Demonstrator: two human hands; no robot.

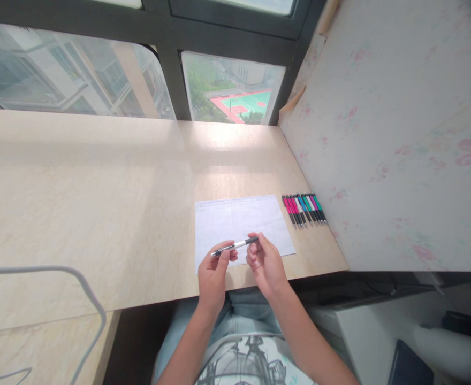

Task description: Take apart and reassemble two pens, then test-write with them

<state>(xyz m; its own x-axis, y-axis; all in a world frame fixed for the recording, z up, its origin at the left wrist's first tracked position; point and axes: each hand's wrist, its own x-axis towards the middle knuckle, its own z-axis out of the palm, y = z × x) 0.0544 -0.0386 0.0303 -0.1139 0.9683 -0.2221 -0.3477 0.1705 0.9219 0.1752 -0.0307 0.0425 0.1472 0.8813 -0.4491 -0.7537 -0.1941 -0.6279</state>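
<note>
A black and white pen [236,246] is held level between both hands above the near edge of the desk. My left hand [214,270] pinches its left end. My right hand [264,262] pinches its right end. Under the pen lies a white sheet of paper [239,222] on the beige desk [99,203]. To the right of the sheet, several pens with pink, blue, green and purple barrels [303,208] lie side by side in a neat row.
A floral-papered wall [388,139] closes the desk's right side. Windows [231,88] run along the back. A thin grey wire frame [86,299] sits at the lower left. A white cabinet [364,331] stands below on the right.
</note>
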